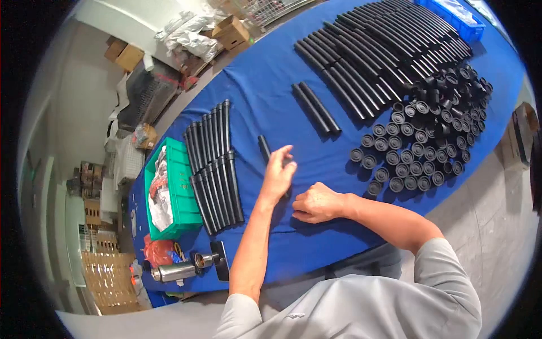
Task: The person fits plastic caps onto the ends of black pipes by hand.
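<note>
My left hand [278,174] lies over the near end of a single black tube [263,148] on the blue table cover [271,85], fingers spread and loosely curved; I cannot see a firm grip. My right hand [316,203] rests just beside it as a closed fist on the cloth, and nothing shows in it. A batch of black tubes [214,166] lies in two rows left of my left hand. Many black round caps [415,150] lie to the right of my right hand.
Two black tubes [316,107] lie apart mid-table, with a long row of tubes [384,51] behind. A green crate [183,198] holds plastic bags at left. A steel flask [175,271] lies at the near-left corner. A blue bin [451,17] is at the far end. Boxes stand on the floor.
</note>
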A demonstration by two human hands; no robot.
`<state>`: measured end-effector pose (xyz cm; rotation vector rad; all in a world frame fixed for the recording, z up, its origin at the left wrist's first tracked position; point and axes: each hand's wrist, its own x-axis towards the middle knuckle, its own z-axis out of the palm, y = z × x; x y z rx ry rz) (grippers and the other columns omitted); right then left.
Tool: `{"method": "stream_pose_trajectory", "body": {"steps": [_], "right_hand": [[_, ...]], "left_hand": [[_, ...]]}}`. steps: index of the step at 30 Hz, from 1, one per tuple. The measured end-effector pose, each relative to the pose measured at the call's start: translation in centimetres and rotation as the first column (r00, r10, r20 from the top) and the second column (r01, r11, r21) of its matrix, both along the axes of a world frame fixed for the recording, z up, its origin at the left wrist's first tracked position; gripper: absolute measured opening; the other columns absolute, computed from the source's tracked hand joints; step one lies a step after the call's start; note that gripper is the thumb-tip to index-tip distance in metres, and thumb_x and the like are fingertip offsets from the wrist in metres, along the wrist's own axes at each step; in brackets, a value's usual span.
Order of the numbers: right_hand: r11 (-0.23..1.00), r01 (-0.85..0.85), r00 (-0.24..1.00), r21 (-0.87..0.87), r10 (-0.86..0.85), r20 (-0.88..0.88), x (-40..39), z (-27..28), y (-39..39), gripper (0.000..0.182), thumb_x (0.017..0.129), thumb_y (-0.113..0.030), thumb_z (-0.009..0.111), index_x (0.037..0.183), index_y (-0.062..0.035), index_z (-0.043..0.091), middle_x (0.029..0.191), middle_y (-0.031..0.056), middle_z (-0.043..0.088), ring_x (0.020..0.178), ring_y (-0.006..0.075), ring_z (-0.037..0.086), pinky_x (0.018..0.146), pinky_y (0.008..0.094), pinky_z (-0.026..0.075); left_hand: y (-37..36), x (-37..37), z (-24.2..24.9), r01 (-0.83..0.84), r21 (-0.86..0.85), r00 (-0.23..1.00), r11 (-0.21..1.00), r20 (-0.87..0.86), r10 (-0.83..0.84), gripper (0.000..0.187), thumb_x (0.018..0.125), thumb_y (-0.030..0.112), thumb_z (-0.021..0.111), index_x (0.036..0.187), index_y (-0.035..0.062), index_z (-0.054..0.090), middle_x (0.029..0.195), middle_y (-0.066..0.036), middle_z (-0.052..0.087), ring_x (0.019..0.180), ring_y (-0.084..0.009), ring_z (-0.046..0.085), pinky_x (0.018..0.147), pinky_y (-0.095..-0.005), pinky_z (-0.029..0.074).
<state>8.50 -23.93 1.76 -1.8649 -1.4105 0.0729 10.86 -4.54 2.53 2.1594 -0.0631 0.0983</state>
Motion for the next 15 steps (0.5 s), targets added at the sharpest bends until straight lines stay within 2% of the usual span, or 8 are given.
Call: {"method": "stream_pose_trajectory", "body": {"steps": [1, 3, 4, 5, 7, 9, 13, 15], "right_hand": [[1.0, -0.015, 1.0, -0.009, 0.015, 0.014, -0.2, 0.0, 0.3, 0.028, 0.09, -0.028, 0.066, 0.075, -0.0043, 0.063, 0.073, 0.0129, 0.067, 0.068, 0.0369, 0.068, 0.059, 0.051, 0.052], [1.0, -0.02, 1.0, -0.012, 0.021, 0.006, -0.1, -0.1, 0.5, 0.029, 0.09, -0.028, 0.066, 0.075, -0.0042, 0.063, 0.073, 0.0124, 0.067, 0.069, 0.0363, 0.068, 0.06, 0.0512, 0.052], [1.0, -0.02, 1.0, -0.013, 0.02, 0.002, -0.2, 0.1, 0.4, 0.029, 0.09, -0.029, 0.066, 0.075, -0.0042, 0.063, 0.073, 0.0124, 0.067, 0.07, 0.0363, 0.068, 0.06, 0.0513, 0.052], [1.0, -0.018, 1.0, -0.015, 0.018, -0.003, -0.2, 0.3, 0.1, 0.029, 0.089, -0.029, 0.067, 0.074, -0.0041, 0.063, 0.073, 0.0125, 0.067, 0.07, 0.0362, 0.068, 0.06, 0.0514, 0.052], [0.999, -0.015, 1.0, -0.029, 0.015, -0.001, -0.1, 0.1, 0.1, 0.029, 0.09, -0.029, 0.067, 0.075, -0.0043, 0.062, 0.073, 0.0127, 0.066, 0.069, 0.0362, 0.067, 0.06, 0.0513, 0.051], [1.0, -0.009, 1.0, -0.026, 0.009, 0.015, -0.1, 0.1, 0.3, 0.029, 0.089, -0.03, 0.068, 0.076, -0.0049, 0.061, 0.07, 0.0121, 0.064, 0.064, 0.036, 0.065, 0.057, 0.0502, 0.049], [0.999, -0.016, 1.0, -0.032, 0.016, -0.006, 0.0, 0.3, 0.4, 0.03, 0.089, -0.029, 0.067, 0.075, -0.0035, 0.063, 0.072, 0.0145, 0.067, 0.071, 0.0361, 0.069, 0.062, 0.0517, 0.052], [1.0, -0.019, 1.0, 0.006, 0.019, -0.003, 0.1, -0.3, 0.5, 0.029, 0.088, -0.029, 0.068, 0.075, -0.0036, 0.064, 0.071, 0.0148, 0.067, 0.07, 0.0362, 0.068, 0.061, 0.0518, 0.052]], "left_hand": [[-0.9, -0.3, 1.5, 0.056, 0.082, 0.998, 0.995, 0.007, -0.057, 0.046, 0.088, 0.01, 0.068, 0.133, 0.0055, 0.062, 0.107, -0.01, 0.065, 0.099, -0.0225, 0.062, 0.09, -0.0329, 0.051], [-2.1, -0.4, 2.6, 0.08, 0.188, 0.996, 0.979, 0.017, -0.085, 0.043, 0.085, 0.015, 0.076, 0.127, 0.0072, 0.068, 0.108, -0.011, 0.069, 0.102, -0.0257, 0.063, 0.093, -0.0351, 0.05], [-2.4, -0.4, 2.3, 0.052, 0.243, 0.988, 0.969, 0.129, -0.086, 0.046, 0.08, 0.02, 0.082, 0.123, 0.007, 0.071, 0.107, -0.011, 0.071, 0.1, -0.0283, 0.064, 0.093, -0.0379, 0.051], [-2.4, -0.1, 2.3, 0.06, 0.336, 0.984, 0.94, 0.139, -0.112, 0.046, 0.079, 0.021, 0.084, 0.121, 0.0061, 0.072, 0.11, -0.009, 0.072, 0.1, -0.0228, 0.066, 0.091, -0.035, 0.053], [-2.7, 0.2, 2.3, 0.066, 0.292, 0.989, 0.954, 0.105, -0.101, 0.042, 0.077, 0.02, 0.085, 0.115, 0.0053, 0.074, 0.107, -0.008, 0.071, 0.099, -0.0228, 0.066, 0.09, -0.035, 0.053], [-3.2, 0.5, 1.9, 0.069, 0.115, 0.997, 0.991, 0.038, -0.073, 0.035, 0.078, 0.018, 0.085, 0.109, 0.0048, 0.074, 0.104, -0.009, 0.07, 0.097, -0.0228, 0.066, 0.089, -0.0354, 0.053], [-4.0, 1.3, 0.9, 0.092, 0.345, 0.964, 0.934, 0.205, -0.17, 0.032, 0.076, 0.014, 0.082, 0.103, 0.0036, 0.07, 0.103, -0.012, 0.067, 0.098, -0.0285, 0.065, 0.087, -0.0385, 0.053], [-4.1, 1.8, 0.3, 0.138, 0.407, 0.96, 0.903, 0.168, -0.223, 0.037, 0.075, 0.02, 0.082, 0.105, 0.0046, 0.069, 0.105, -0.012, 0.066, 0.107, -0.0324, 0.062, 0.094, -0.0428, 0.05]]}}
